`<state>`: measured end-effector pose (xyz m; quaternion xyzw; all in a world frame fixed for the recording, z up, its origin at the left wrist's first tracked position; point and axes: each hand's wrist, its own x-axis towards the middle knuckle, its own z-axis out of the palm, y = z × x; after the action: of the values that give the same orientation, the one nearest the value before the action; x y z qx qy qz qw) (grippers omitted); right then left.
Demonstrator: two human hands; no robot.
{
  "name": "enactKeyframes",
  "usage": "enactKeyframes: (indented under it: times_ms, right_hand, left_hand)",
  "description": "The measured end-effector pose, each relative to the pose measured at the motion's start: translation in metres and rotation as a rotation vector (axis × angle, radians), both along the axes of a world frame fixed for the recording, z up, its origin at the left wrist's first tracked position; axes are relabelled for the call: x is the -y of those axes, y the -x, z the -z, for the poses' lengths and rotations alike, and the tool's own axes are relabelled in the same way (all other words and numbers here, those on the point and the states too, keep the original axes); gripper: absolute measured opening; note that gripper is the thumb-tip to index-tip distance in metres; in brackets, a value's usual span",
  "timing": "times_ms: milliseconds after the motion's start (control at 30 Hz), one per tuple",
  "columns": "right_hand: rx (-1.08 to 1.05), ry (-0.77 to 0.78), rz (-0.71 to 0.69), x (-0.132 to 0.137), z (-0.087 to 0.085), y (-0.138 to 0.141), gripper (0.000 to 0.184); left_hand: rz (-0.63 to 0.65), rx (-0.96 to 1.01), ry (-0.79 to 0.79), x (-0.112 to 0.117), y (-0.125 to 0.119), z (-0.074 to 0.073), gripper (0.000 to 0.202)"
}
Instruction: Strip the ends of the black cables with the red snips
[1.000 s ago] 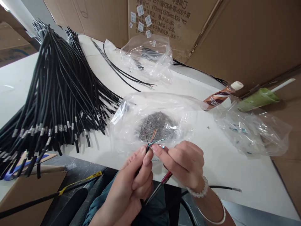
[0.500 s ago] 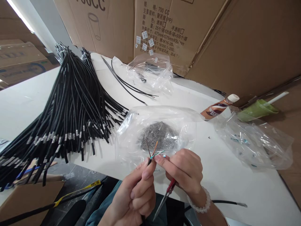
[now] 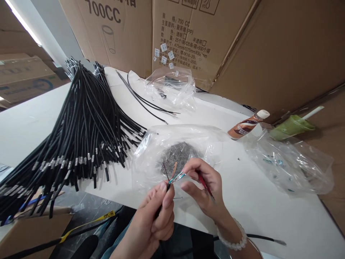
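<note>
Pinching cable (image 3: pixel 168 186), left hand (image 3: pixel 153 223) curled.

Stripped cable (image 3: pixel 168 186) between left fingers (image 3: pixel 165 196)

A white tabletop (image 3: pixel 269 212) runs across the middle of the frame, its near edge crossing the lower part. Behind it, along the top, stand brown cardboard boxes (image 3: pixel 121 32) printed with "700CC" and Chinese text. A plain cardboard sheet (image 3: pixel 291 46) fills the upper right. In the upper left a bright strip light (image 3: pixel 18 19) glows beside a grey wall (image 3: pixel 51 25), with more stacked boxes (image 3: pixel 21 77) below. Dark floor (image 3: pixel 88 207) shows at the lower left.
</note>
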<state>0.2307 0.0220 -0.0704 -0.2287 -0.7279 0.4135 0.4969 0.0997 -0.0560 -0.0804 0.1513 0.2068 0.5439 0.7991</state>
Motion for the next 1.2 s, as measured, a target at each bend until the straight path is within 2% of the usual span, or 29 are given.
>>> enactKeyframes:
  times_ms: [167,267,500,667,800,900,1033,1200]
  right_hand:
    - [0.015,0.177,-0.116,0.000,0.000,-0.001,0.003]
    - [-0.002,0.188,-0.127,-0.002,-0.004,-0.002,0.004]
    - [-0.019,-0.182,0.017,-0.003,-0.021,-0.009,0.006]
    - [0.037,-0.427,0.087,-0.003,-0.023,-0.023,0.014]
    - [0.204,-0.569,0.150,0.001,-0.027,-0.036,0.021]
    - [0.361,-0.612,0.219,0.009,-0.034,-0.041,0.020]
    - [0.434,-0.707,0.352,0.023,-0.039,-0.037,0.018]
    - [0.509,-0.925,0.429,0.035,-0.029,-0.027,0.019]
  left_hand:
    - [-0.006,-0.013,-0.080,-0.001,-0.001,0.001,0.035]
    - [0.015,-0.047,-0.102,-0.001,-0.002,0.003,0.036]
    - [0.111,-0.376,-0.162,-0.002,0.000,0.001,0.044]
    - [0.135,-0.663,-0.170,-0.004,0.001,-0.001,0.051]
    - [0.055,-0.888,-0.168,-0.002,-0.003,-0.002,0.052]
    - [-0.047,-1.002,-0.151,-0.001,-0.010,-0.003,0.051]
    - [-0.274,-0.888,-0.069,-0.012,-0.024,-0.006,0.048]
    - [-0.406,-0.755,0.040,-0.022,-0.031,-0.009,0.047]
